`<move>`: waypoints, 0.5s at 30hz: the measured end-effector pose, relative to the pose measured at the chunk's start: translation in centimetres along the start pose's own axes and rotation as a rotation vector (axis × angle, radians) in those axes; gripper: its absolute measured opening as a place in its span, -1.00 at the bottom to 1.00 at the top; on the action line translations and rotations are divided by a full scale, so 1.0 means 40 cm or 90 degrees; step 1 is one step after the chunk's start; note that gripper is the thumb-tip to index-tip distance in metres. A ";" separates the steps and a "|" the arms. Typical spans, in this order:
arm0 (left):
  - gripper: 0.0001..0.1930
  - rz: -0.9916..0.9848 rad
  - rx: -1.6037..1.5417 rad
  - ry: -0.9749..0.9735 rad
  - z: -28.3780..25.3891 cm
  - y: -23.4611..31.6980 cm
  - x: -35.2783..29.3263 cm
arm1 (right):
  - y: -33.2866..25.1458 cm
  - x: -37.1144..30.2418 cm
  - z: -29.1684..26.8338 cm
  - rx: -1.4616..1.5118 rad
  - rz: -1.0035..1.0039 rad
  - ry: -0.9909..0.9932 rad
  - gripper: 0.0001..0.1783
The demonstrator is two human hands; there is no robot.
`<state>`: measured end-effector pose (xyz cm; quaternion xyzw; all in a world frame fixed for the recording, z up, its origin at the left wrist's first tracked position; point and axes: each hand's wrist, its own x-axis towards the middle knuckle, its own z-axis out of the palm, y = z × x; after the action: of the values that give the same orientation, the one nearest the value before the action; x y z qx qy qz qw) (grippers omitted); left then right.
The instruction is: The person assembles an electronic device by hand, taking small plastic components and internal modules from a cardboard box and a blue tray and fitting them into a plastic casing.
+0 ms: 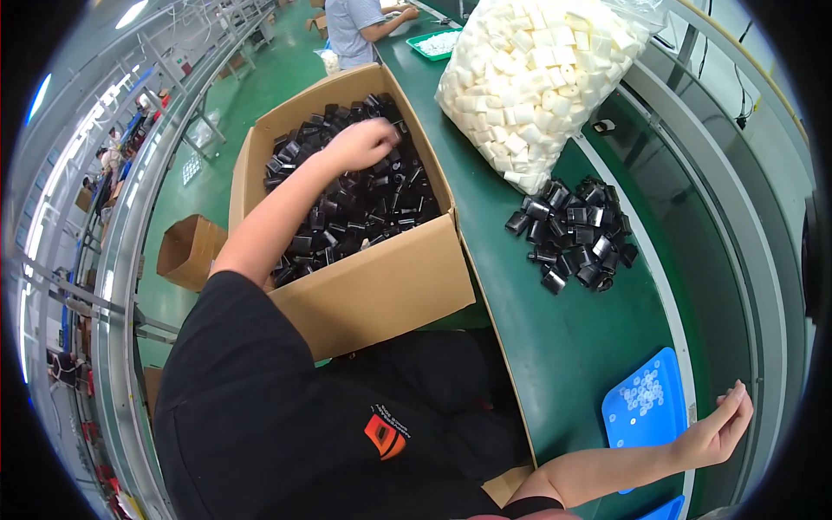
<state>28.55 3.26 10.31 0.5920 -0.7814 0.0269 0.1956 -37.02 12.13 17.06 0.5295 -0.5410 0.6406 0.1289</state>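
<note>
My left hand (366,144) is over a large open cardboard box (373,290) filled with glossy black plastic parts (347,208). Its fingers look curled, slightly blurred, and whatever they may hold is hidden. Far to the right, beyond a blue tray (624,429), my right hand (718,430) is raised with its fingers bent together. Anything between those fingertips is too small to name. Small clear rings (645,392) lie scattered in the blue tray, and my right forearm passes over its near end.
On the green bench (555,338) lies a pile of black parts (579,232), beside a big clear bag of cream-coloured plastic pieces (542,78). Farther off are a green tray (433,45) and a person (354,30). A smaller carton (192,251) stands on the floor. Metal rails (737,199) border the right.
</note>
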 end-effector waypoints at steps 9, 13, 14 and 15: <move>-0.49 -0.245 0.191 -0.158 0.064 -0.024 -0.291 | -0.043 -0.006 0.067 -0.004 -0.125 -0.129 -0.95; -0.54 -0.187 0.202 -0.161 0.083 -0.021 -0.297 | -0.038 -0.001 0.068 0.004 -0.106 -0.150 -0.94; -0.55 -0.202 0.201 -0.181 0.078 -0.010 -0.290 | -0.032 0.003 0.062 0.002 -0.103 -0.149 -0.93; -0.55 -0.188 0.188 -0.175 0.076 -0.016 -0.290 | -0.026 0.006 0.056 -0.009 -0.095 -0.141 -0.93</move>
<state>30.91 12.86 3.45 0.7202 -0.6931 0.0312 0.0009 -35.16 10.58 17.51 0.6349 -0.5156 0.5630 0.1192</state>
